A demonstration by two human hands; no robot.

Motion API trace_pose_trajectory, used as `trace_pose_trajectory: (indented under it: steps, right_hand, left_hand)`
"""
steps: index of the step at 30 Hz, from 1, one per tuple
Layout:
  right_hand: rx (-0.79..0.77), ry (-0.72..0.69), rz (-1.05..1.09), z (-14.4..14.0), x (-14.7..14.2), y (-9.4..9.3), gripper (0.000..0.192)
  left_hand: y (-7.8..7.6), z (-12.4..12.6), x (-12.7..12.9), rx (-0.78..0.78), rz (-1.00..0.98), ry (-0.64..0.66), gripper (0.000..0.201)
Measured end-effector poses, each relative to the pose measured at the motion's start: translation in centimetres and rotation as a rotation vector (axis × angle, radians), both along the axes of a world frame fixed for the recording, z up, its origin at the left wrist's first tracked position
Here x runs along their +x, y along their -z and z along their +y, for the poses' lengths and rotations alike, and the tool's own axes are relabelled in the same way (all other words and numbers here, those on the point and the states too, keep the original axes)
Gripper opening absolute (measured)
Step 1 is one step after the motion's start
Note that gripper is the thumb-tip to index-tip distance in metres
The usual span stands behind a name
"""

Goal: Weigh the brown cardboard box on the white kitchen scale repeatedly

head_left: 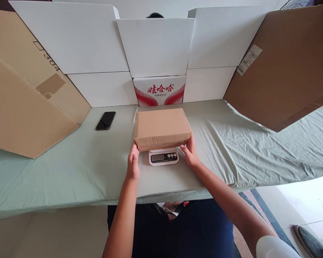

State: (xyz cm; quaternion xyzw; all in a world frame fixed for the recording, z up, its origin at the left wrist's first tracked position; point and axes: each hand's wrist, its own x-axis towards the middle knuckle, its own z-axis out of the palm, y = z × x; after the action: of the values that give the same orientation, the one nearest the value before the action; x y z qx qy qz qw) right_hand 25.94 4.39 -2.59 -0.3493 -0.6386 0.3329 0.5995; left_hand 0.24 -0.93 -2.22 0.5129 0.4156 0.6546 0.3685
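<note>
Since the cardboard box (162,128) sits on the small scale (163,157) with its long axis running side to side, left hand (132,163) and right hand (190,152) bracket its near corners, fingers open, probably just touching, equally close.

Both forearms are bare from wrist to above the elbow, with no watch, ring or glove on the left hand (133,163) or the right hand (190,153). A white short sleeve (274,247) covers the right upper arm, well back from that hand. Dark navy trousers (193,229) cover the lap below both hands.
</note>
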Motion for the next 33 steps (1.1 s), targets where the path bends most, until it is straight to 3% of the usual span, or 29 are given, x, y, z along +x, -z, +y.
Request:
trace_pose_trajectory:
  steps: [33]
  right_hand:
    - [0.003,0.034,-0.015,-0.18,-0.01,-0.5,0.076]
  left_hand:
    - [-0.19,0.05,0.01,0.015,0.005,0.019,0.092]
